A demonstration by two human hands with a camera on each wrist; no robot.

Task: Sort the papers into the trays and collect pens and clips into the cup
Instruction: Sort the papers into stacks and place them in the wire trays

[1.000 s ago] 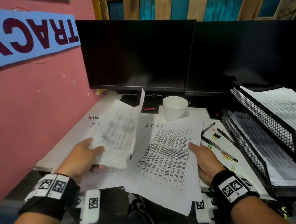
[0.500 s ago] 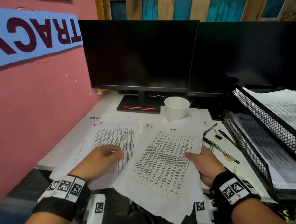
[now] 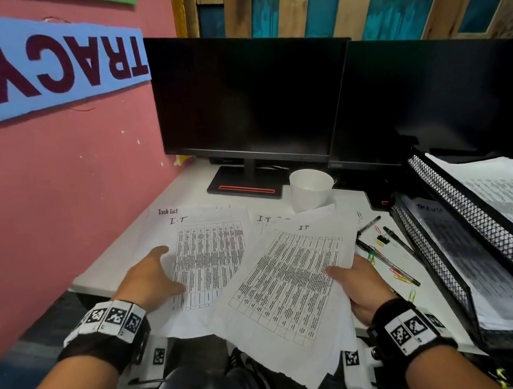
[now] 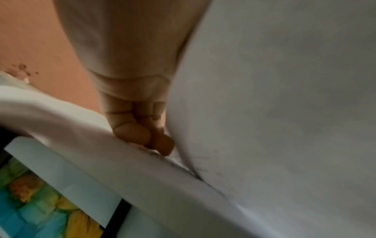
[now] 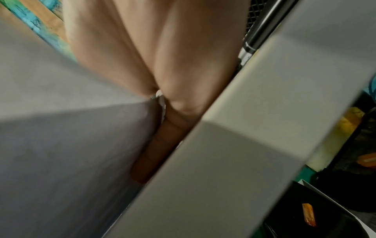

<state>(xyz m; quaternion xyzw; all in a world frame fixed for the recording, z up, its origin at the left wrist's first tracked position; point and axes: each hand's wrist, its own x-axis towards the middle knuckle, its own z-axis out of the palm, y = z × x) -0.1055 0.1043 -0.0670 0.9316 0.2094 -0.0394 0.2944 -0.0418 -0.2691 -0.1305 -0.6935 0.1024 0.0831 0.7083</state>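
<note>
Printed sheets marked "I.T" lie spread over the desk's near edge. My left hand [image 3: 154, 278] grips the left sheet [image 3: 208, 256] by its left edge, with the fingers [image 4: 142, 128] curled beneath the paper [image 4: 284, 96]. My right hand [image 3: 363, 287] holds the right stack of sheets [image 3: 290, 285], thumb on top and fingers [image 5: 158, 145] under the paper [image 5: 61, 145]. A white cup [image 3: 310, 188] stands upright behind the papers. Pens [image 3: 392, 262] and coloured clips [image 3: 401, 277] lie right of my right hand. Two black mesh trays [image 3: 460, 220] holding papers stand at the right.
Two dark monitors [image 3: 245, 100] stand along the back of the white desk [image 3: 184, 186], and a pink wall [image 3: 57, 183] closes the left side. The lower tray [image 3: 430, 264] sits close beside the pens. My knee and shoe show below the desk edge.
A second ago my left hand held a sheet raised and curled; that sheet now lies flat at the left. The right stack has tilted slightly in my right hand.
</note>
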